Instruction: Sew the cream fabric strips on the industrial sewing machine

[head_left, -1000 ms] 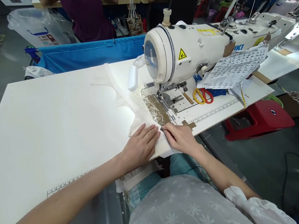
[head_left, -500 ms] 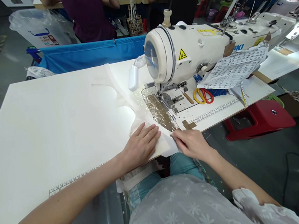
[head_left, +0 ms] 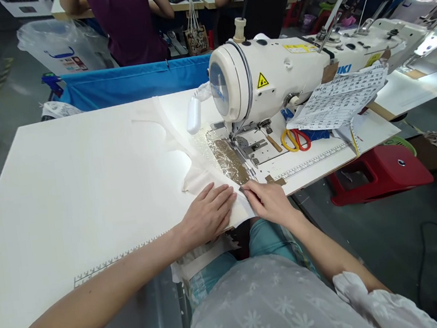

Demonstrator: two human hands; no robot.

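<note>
A long, thin piece of white fabric (head_left: pixel 203 172) curves over the white table, from its far side to the near edge, left of the sewing machine's needle area. My left hand (head_left: pixel 210 209) lies flat on the near part of the fabric, fingers stretched out. Close by on its right, my right hand (head_left: pixel 268 199) is closed at the fabric's edge. A small dark pointed thing (head_left: pixel 241 189) shows at its fingertips; its kind is too small to tell, and the fingers hide whether fabric is pinched too.
The white sewing machine (head_left: pixel 260 83) stands behind my hands. Scissors (head_left: pixel 296 139) with yellow and red handles lie right of its needle. A printed paper sheet (head_left: pixel 341 98) hangs on the machine. A red stool (head_left: pixel 381 173) stands at right. Two people sit beyond the blue cloth trough (head_left: pixel 134 81).
My right hand has moved left and slightly away from me along the fabric's edge, closer to my left hand. The left hand stays flat on the fabric. The view has shifted slightly.
</note>
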